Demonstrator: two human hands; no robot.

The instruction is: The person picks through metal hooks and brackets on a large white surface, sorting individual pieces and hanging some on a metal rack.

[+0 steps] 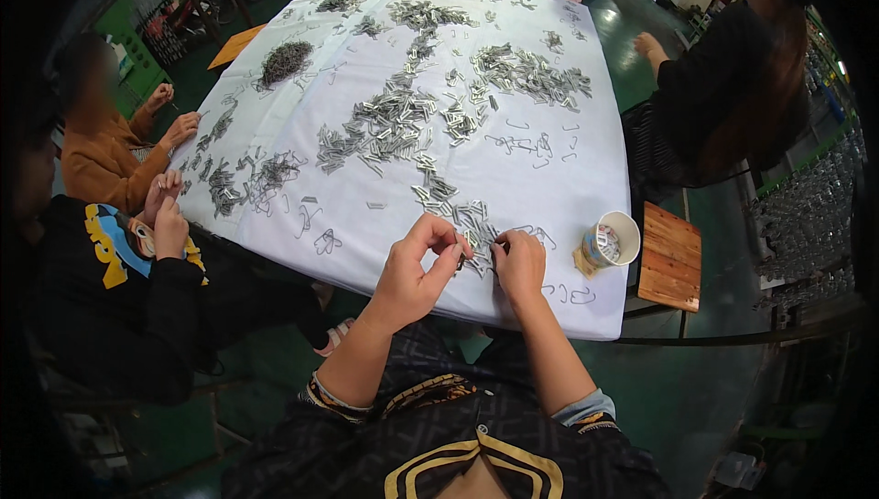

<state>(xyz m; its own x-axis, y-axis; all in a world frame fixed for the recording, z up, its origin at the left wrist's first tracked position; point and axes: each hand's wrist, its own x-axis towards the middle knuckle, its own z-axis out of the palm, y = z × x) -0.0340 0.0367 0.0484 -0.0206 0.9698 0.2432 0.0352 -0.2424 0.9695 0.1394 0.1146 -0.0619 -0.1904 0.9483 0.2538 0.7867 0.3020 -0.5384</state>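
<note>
Over the near edge of the white-covered table, my left hand is closed in a pinch. Something small and partly dark shows at its fingertips, too small to name. Just to its right, my right hand is also closed, thumb against fingers; a thin dark bit shows at the tips, its kind unclear. Between and beyond both hands lies a trail of small silvery metal strips. Bent wire hooks are scattered to the right of my right hand.
A paper cup holding small pieces stands at the right edge, by a wooden stool. Larger heaps of metal strips and a dark pile of small pieces lie farther off. Several people sit around the table, including one in an orange-brown top.
</note>
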